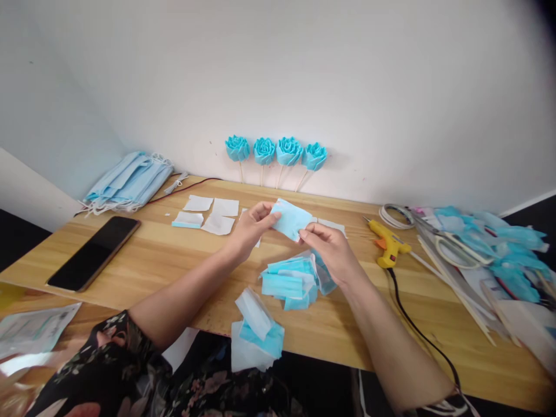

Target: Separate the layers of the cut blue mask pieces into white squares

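Between my two hands, raised over the middle of the table, is a light-blue piece of mask fabric (pixel 292 219). My left hand (pixel 256 223) pinches its left edge between thumb and fingers. At its lower right corner, my right hand (pixel 324 243) grips it with the fingertips. Beneath the right hand lies a pile of cut blue mask pieces (pixel 282 285). Closer to me, more blue and white pieces (pixel 258 333) hang over the table's front edge. White fabric squares (pixel 214 214) lie flat left of my hands, and others are partly hidden behind them.
Several blue fabric roses on sticks (pixel 278 152) lean against the wall. Stacked face masks (pixel 130 179) and a black phone (pixel 93 253) lie at left. To the right are a yellow glue gun (pixel 387 243) with its cord, scissors (pixel 461 250), a tape roll (pixel 396 216) and blue scraps (pixel 512 243).
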{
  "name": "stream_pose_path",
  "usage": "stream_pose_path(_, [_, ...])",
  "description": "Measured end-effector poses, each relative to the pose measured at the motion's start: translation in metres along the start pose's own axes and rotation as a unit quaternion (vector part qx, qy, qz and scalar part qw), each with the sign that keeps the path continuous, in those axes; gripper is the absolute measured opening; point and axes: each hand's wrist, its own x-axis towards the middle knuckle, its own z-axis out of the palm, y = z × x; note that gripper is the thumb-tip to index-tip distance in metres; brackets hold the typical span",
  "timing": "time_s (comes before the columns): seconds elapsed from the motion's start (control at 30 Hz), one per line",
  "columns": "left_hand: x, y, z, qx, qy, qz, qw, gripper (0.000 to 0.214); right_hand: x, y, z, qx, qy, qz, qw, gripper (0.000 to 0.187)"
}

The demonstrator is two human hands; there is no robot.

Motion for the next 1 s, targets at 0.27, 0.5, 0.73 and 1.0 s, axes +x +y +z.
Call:
stream_pose_path(0.27, [-0.012, 0.008, 0.012, 0.170, 0.032, 0.096, 0.980, 0.026, -0.002, 0.006, 0.002, -0.119, 0.114, -0.093, 0.982, 0.019])
stream_pose_path(0.5, [-0.015, -0.001, 0.018, 0.204, -0.051, 0.044, 0.977, 0.028, -0.005, 0.004, 0.009, -0.240, 0.139, -0.170, 0.946, 0.017])
stream_pose_path(0.73, [-0.013, -0.002, 0.017, 0.184, -0.051, 0.025, 0.981, 0.025, -0.004, 0.007, 0.010, -0.303, 0.130, -0.222, 0.918, 0.017])
stream_pose_path(1.0, [-0.009, -0.004, 0.012, 0.116, -0.077, -0.011, 0.990, 0.025, -0.006, 0.003, 0.009, -0.222, 0.121, -0.142, 0.957, 0.015])
